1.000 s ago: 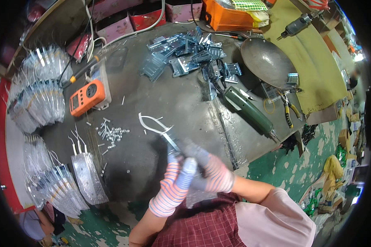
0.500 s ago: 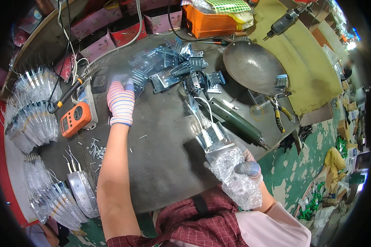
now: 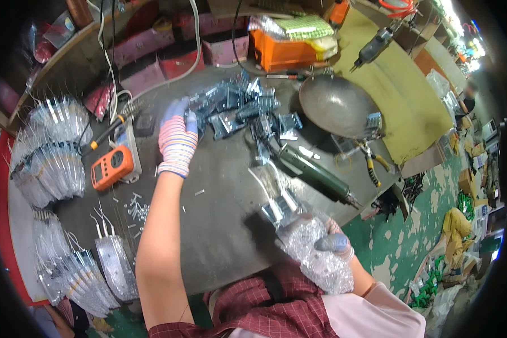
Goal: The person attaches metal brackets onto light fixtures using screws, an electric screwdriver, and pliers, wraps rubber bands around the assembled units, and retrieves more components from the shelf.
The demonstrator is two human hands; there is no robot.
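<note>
In my right hand point(image 3: 336, 243), gloved in striped knit, is a bubble-wrapped part point(image 3: 315, 256) with two white-sleeved wires sticking out of its metal end. The thumb presses on the wrap. My left hand point(image 3: 177, 138), in the same kind of glove, reaches to the left edge of a pile of bluish metal brackets point(image 3: 228, 97). Its fingers are stretched out, with the thumb apart, and they are somewhat blurred; whether they touch a bracket is hard to see. A green electric screwdriver point(image 3: 312, 172) lies between the brackets and my right hand.
Loose screws point(image 3: 135, 209) lie left of my left forearm, near an orange multimeter point(image 3: 112, 168). Wrapped parts with wires point(image 3: 50, 174) stand in rows along the left. A metal bowl point(image 3: 338, 104), pliers point(image 3: 372, 166) and an orange bin point(image 3: 287, 52) are farther off.
My left hand has moved slightly right and up against the bracket pile. My right hand has shifted a little left and down with the wrapped part. The whole view has also shifted slightly.
</note>
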